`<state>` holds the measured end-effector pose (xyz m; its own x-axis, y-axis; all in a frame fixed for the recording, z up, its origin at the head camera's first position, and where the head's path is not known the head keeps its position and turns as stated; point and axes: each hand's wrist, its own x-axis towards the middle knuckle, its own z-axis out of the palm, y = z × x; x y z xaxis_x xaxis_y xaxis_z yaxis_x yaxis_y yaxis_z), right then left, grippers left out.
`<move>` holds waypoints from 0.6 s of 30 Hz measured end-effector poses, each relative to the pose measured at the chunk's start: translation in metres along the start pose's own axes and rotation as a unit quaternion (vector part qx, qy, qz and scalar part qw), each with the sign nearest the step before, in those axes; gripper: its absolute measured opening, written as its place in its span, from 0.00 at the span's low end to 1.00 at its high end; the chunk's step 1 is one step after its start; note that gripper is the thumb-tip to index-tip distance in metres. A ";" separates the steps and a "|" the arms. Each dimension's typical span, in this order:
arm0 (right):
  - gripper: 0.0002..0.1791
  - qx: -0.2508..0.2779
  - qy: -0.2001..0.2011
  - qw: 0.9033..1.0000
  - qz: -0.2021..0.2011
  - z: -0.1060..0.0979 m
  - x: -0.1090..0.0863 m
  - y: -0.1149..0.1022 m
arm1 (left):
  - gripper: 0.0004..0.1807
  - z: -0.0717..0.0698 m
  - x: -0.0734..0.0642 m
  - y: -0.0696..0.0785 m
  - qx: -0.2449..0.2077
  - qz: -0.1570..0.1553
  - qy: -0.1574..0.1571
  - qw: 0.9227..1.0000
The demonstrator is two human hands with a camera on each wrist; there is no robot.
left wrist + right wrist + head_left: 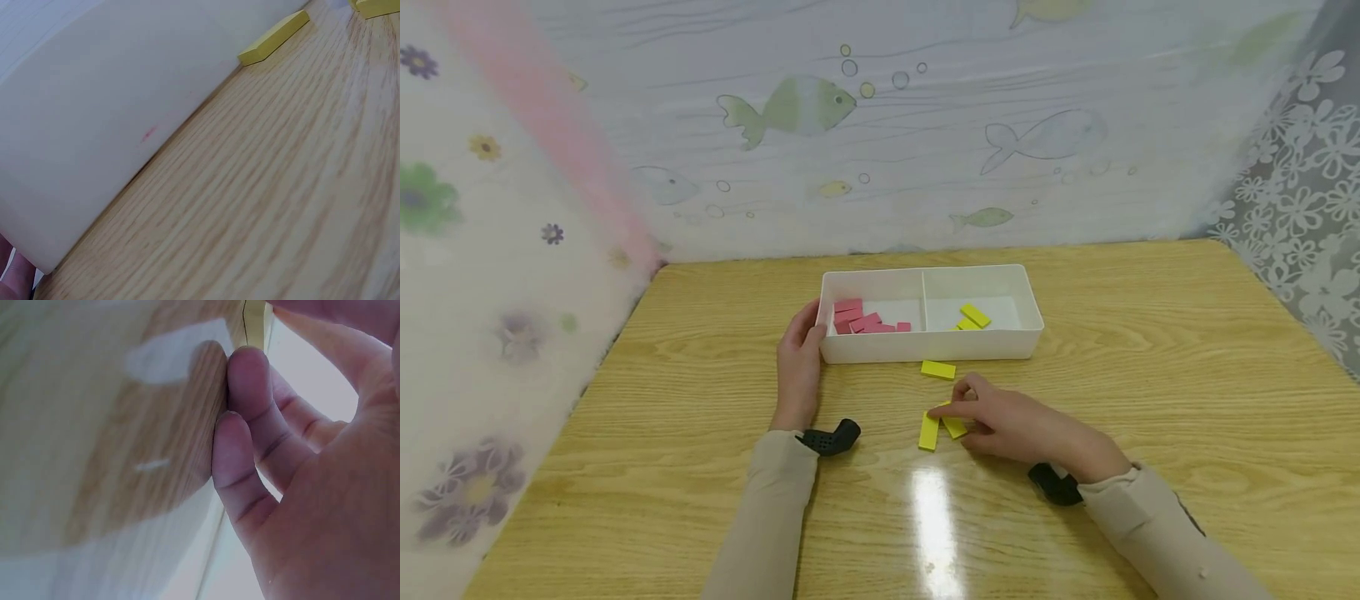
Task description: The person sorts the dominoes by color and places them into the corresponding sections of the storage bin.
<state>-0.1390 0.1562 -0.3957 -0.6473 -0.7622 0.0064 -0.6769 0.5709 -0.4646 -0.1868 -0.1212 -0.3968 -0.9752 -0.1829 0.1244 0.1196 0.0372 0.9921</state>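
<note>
My left hand (799, 362) holds the left end of a white two-compartment box (925, 345), thumb at its front corner and fingers along its outer side. In the left wrist view, only a bit of that hand (17, 278) shows at the box's corner. My right hand (1015, 423) is low over the table, its index finger and thumb at the two ends of a slanted yellow block (954, 427). Its curved fingers (250, 375) fill the right wrist view. Just left of that block lies another yellow block (928, 433), and a third yellow block (938, 370) is by the box's front wall.
Several pink blocks (865, 322) lie in the box's left compartment. A few yellow blocks (975, 315) are in the right one. Behind the wooden table (685, 467) stands a wall (917, 183) covered with fish drawings. Light glares off the tabletop near the front.
</note>
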 end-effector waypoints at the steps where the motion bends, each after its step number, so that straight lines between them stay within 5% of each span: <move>1: 0.23 0.002 0.003 1.000 -0.001 0.000 0.000 0.000 | 0.21 0.000 0.000 0.000 0.000 -0.001 0.000 1.000; 18: 0.11 0.006 0.011 0.999 0.042 0.000 0.000 0.000 | 0.21 0.000 0.001 0.000 -0.004 0.001 0.001 1.000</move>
<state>-0.1388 0.1563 -0.3958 -0.7097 -0.7044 -0.0143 -0.6150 0.6293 -0.4752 -0.1877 -0.1212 -0.3971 -0.9746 -0.1853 0.1255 0.1220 0.0302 0.9921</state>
